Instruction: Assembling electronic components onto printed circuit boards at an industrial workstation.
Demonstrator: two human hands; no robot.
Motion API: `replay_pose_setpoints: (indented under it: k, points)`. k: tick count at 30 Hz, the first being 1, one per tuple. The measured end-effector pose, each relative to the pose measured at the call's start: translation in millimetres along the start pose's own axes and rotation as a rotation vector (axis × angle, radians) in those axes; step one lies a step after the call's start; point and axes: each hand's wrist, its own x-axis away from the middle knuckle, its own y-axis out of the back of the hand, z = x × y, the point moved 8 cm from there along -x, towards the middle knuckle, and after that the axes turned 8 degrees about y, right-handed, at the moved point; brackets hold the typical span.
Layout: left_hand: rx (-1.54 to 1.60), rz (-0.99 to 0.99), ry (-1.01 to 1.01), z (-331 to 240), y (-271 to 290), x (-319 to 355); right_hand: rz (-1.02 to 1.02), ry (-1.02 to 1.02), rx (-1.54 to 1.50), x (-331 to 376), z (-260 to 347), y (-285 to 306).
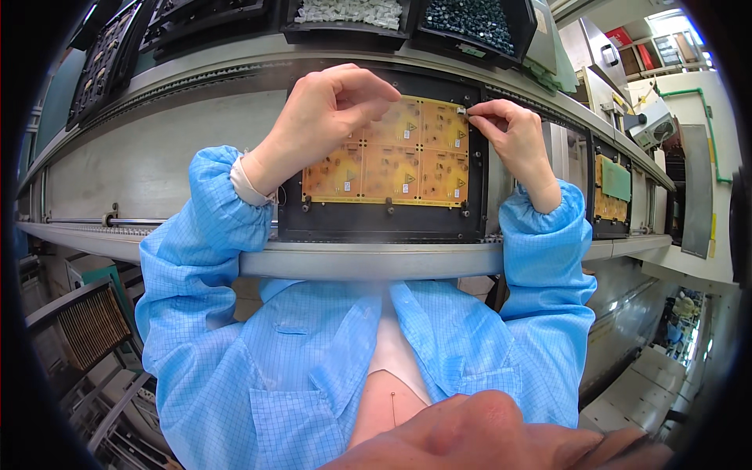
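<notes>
A yellow-orange panel of circuit boards (392, 174) lies flat in a black carrier frame (376, 223) in front of me. At the panel's far right corner, my right hand (517, 133) pinches a small white component (461, 111) between thumb and fingertips. My left hand (333, 106) hovers over the panel's far left part, its fingers curled together; whatever they hold, if anything, is hidden. Dark knobs (389, 205) stand along the frame's border. The left hand and wrist cover some of the boards.
Beyond the rail, one black bin holds white parts (351, 12) and another holds dark blue-green parts (470, 27). A second carrier with a board panel (611, 188) sits farther right on the conveyor. The conveyor's near metal rail (376, 260) runs between my body and the frame.
</notes>
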Motion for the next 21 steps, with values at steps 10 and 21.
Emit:
replay_pose_setpoints:
  k: [10, 21]
  points:
    - [-0.048, -0.01, -0.063, -14, -5, 4, -0.012, 0.021, 0.005, 10, 3, 13]
    - [-0.122, 0.05, -0.022, -8, -2, 8, -0.05, 0.247, 0.148, 11, 18, 14]
